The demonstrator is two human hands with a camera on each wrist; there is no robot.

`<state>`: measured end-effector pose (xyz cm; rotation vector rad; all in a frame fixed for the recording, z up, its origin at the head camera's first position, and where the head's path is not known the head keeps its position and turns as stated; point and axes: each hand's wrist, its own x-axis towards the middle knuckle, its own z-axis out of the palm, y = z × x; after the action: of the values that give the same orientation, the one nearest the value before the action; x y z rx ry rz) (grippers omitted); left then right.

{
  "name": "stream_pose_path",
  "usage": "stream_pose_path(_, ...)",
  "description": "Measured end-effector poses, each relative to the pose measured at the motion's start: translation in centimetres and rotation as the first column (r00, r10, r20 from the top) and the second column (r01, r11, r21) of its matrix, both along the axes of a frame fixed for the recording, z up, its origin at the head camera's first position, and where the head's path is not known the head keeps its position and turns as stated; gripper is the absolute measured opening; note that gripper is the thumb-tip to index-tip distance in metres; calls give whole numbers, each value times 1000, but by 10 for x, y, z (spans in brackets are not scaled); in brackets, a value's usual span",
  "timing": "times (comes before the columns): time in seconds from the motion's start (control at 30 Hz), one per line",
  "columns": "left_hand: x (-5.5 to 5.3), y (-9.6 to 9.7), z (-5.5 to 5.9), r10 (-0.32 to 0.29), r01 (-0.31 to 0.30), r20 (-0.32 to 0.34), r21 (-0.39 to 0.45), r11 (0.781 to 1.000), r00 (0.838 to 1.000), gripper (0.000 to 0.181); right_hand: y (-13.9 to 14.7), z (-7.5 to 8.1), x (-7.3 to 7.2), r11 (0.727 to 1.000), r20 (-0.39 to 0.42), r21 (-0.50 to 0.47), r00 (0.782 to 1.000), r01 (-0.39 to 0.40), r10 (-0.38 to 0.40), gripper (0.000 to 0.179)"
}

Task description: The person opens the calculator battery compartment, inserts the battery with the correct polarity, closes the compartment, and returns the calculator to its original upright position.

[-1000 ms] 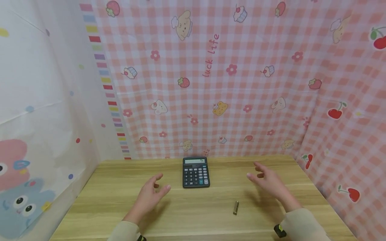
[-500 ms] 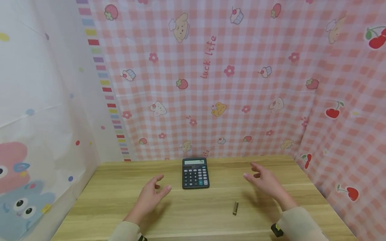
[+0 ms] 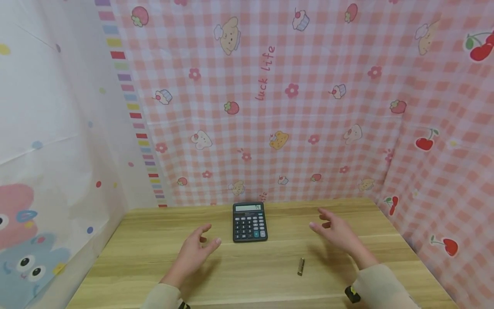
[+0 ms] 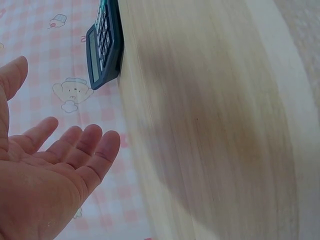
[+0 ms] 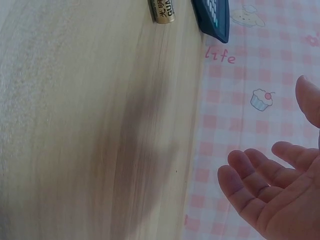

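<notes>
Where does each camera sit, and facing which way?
Head: on the head, facing forward and down at the table; left hand, right hand, sleeves show.
Left wrist: on that wrist, facing table and calculator; left hand shows.
Right wrist: on that wrist, facing table and battery; right hand shows.
Head and right wrist share the battery.

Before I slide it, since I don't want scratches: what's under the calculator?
The calculator sits on the wooden table. Its body covers the spot, so anything else beneath can't be seen.
</notes>
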<state>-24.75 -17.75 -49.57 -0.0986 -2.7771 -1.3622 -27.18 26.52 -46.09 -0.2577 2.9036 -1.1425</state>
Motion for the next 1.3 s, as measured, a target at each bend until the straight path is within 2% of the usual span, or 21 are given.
stream_pose_path(0.2, 3, 3, 4, -3, 3, 8, 16, 1000, 1000, 74, -1, -2, -2, 1000, 0, -4, 1000, -2, 2, 84)
stream_pose_path(0.4, 2, 4, 0, 9, -10, 30, 13, 1000, 999, 76, -3, -3, -2, 1000, 11, -2, 1000, -8, 8, 84)
stream_pose_path(1.3, 2, 11, 1, -29, 28, 21, 24, 999, 999, 72, -18, -8, -6, 999, 24, -2, 999, -43, 43, 78)
